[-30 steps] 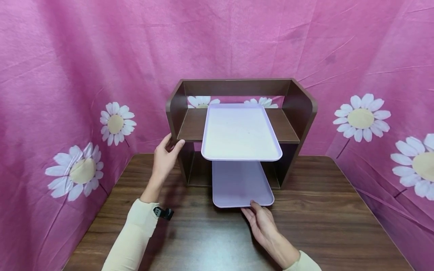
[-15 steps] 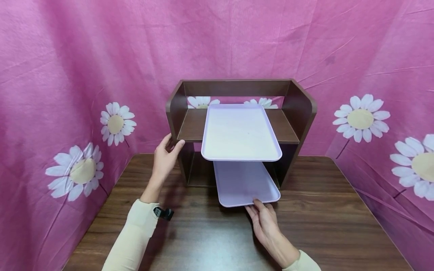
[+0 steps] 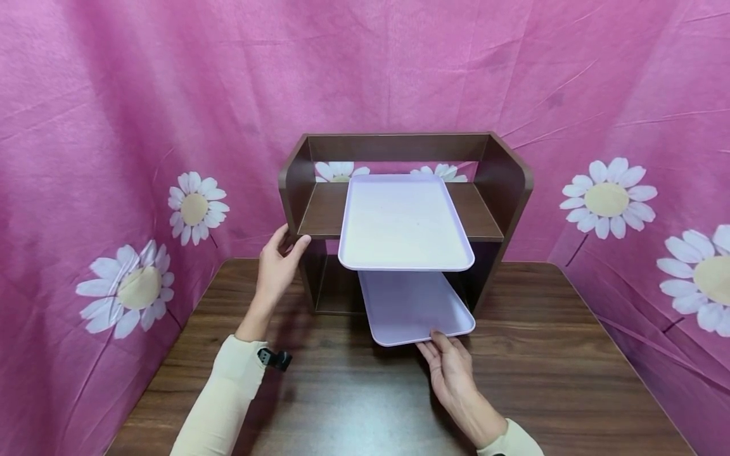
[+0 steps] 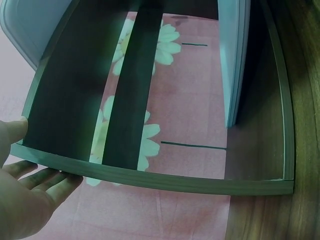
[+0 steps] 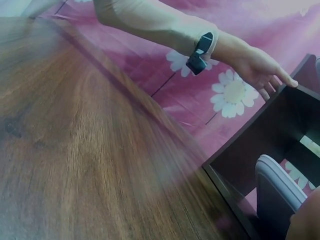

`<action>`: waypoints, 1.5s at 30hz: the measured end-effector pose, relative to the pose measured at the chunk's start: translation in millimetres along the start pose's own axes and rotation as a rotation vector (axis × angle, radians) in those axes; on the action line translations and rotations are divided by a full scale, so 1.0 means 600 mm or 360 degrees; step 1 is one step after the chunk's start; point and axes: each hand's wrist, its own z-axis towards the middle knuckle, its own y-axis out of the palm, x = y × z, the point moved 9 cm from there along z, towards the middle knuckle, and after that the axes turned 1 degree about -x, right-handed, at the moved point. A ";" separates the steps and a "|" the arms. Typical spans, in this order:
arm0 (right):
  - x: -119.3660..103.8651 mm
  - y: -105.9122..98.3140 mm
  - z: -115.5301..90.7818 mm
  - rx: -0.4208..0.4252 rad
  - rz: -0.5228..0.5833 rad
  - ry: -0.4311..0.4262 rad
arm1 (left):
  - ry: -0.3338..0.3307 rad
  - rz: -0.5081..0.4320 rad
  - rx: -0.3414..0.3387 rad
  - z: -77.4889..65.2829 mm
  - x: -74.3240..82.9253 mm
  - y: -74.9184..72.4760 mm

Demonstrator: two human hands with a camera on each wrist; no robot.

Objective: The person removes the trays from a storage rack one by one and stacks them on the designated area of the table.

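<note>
My right hand [image 3: 452, 373] pinched the lower tray [image 3: 415, 305] beyond the front edge of the shelf [image 3: 324, 210]; my left hand [image 3: 276, 266] gripped the shelf's left edge.

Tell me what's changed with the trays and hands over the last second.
The lower tray's front end has swung to the right, leaving it askew; the right hand, pinching its front rim, shifted right with it. Nothing was newly gripped or let go. Unchanged: the upper tray, the shelf, and the left hand gripping the shelf's left side.
</note>
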 end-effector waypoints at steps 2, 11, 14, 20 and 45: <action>-0.003 -0.001 0.000 0.0001 -0.0012 -0.0006 | 0.0007 -0.0001 0.0006 0.001 -0.001 -0.001; -0.016 -0.005 0.000 -0.0004 -0.0047 -0.0019 | 0.0017 0.0004 0.0003 0.003 -0.003 -0.002; -0.021 -0.008 0.001 -0.0014 -0.0042 -0.0024 | 0.0005 0.0001 0.0002 0.002 -0.001 -0.002; -0.033 -0.014 -0.001 -0.0032 -0.0024 -0.0027 | 0.0005 -0.0013 -0.0011 0.000 0.002 0.000; -0.103 -0.029 0.012 -0.0146 -0.0154 -0.0076 | 0.0019 0.0017 -0.0007 0.000 0.004 -0.002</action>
